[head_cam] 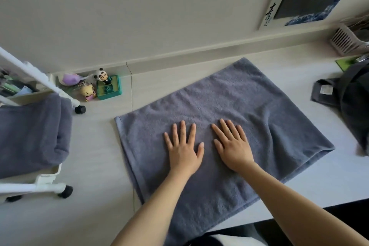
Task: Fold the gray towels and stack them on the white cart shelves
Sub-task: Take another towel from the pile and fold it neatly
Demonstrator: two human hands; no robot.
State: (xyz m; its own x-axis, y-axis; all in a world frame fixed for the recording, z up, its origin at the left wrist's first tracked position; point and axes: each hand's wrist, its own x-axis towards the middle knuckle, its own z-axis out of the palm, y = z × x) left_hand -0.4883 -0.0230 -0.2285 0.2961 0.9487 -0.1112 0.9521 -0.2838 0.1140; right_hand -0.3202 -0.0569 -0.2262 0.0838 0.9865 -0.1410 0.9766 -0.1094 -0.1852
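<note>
Pale tabletop (95,146) runs under a plain wall. Left of the spread gray towel (229,110), one folded towel (30,134) already sits on the white cart (48,177). Two hands, the left hand (184,149) and the right hand (234,147), lie flat with fingers splayed on that spread towel, gripping nothing, apparently smoothing it before folding. Right of it lies one darker cloth (327,92).
</note>
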